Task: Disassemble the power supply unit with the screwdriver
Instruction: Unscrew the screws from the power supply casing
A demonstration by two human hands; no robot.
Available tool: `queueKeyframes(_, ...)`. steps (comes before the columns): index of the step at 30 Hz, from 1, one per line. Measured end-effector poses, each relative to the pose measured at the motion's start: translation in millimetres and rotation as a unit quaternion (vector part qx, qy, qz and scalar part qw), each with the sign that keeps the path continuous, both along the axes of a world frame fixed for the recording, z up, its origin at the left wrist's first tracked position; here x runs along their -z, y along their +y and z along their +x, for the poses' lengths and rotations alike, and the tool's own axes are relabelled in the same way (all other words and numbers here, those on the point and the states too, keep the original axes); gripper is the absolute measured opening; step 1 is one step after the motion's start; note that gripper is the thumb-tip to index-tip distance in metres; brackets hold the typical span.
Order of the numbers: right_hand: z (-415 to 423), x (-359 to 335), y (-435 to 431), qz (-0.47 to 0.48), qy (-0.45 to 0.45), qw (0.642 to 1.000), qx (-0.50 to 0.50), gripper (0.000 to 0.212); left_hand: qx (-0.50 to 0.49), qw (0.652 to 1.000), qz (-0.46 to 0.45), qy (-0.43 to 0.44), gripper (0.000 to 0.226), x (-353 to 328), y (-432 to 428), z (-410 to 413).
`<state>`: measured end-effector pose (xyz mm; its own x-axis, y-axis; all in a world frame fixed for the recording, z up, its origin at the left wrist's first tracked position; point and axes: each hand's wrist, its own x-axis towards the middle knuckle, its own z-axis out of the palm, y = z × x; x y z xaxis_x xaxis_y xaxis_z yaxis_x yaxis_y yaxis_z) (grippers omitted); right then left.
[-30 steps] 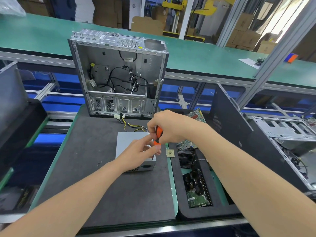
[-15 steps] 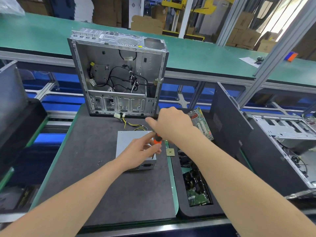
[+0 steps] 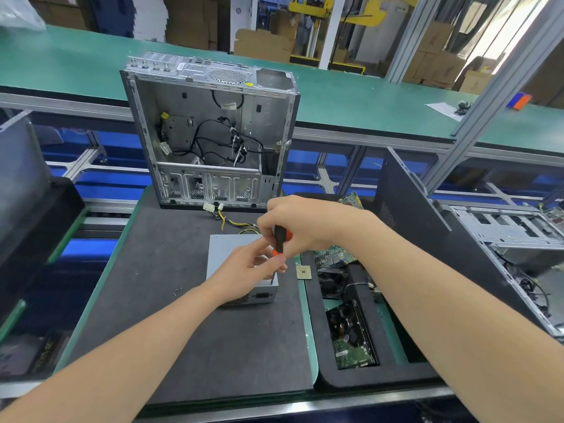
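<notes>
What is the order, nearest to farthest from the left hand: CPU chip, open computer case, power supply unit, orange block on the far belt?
1. power supply unit, directly under the left hand pinching the screwdriver.
2. CPU chip, just right of the unit.
3. open computer case, upright behind it.
4. orange block, far right on the green belt.

We see an electronics workshop inside a factory hall. A long green conveyor belt (image 3: 351,99) runs across behind the tabletop (image 3: 189,346), under an aluminium frame (image 3: 494,96). On the dark mat of the tabletop stands an opened computer case (image 3: 210,132) with loose cables inside, and before it lies a power supply unit (image 3: 224,247). Beside them a black foam tray (image 3: 366,381) holds circuit boards (image 3: 354,352). Another stripped case (image 3: 512,230) lies at the right, and cardboard boxes (image 3: 439,62) fill the background.
</notes>
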<state>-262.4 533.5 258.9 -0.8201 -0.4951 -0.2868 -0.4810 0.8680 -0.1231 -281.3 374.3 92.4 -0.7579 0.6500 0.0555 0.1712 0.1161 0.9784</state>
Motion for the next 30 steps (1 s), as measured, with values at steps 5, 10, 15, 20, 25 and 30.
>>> queueKeyframes(5, 12.5, 8.3, -7.4, -0.011, 0.127, 0.989, 0.072, 0.023, -0.003, 1.0, 0.001, -0.006, 0.027, 2.2, -0.4, -1.2)
queueKeyframes(10, 15.1, 18.9, -27.5, 0.085, 0.213, 0.927, 0.296, 0.064, 0.002, 1.0, -0.008, 0.0, 0.027, 1.0, -0.1, -0.8)
queueKeyframes(15, 9.1, 12.9, -25.5, -0.007, 0.095, 0.956, 0.278, 0.048, -0.011, 0.998, -0.054, 0.026, 0.023, 0.4, -3.0, -1.3)
queueKeyframes(20, 14.4, -0.4, -15.7, -0.06, 0.031, 0.98, 0.185, 0.015, -0.04, 0.972, -0.19, 0.131, 0.013, 15.6, -11.8, 2.3)
queueKeyframes(25, 16.1, -1.2, -13.8, -0.051, 0.009, 0.988, 0.143, 0.021, -0.061, 0.958, -0.222, 0.174, 0.01, 26.7, -5.2, 6.1)
queueKeyframes(30, 18.4, 0.7, -8.3, -0.059, 0.016, 0.988, 0.139, 0.019, -0.039, 0.944, -0.239, 0.223, 0.014, 29.4, 0.3, 5.3)
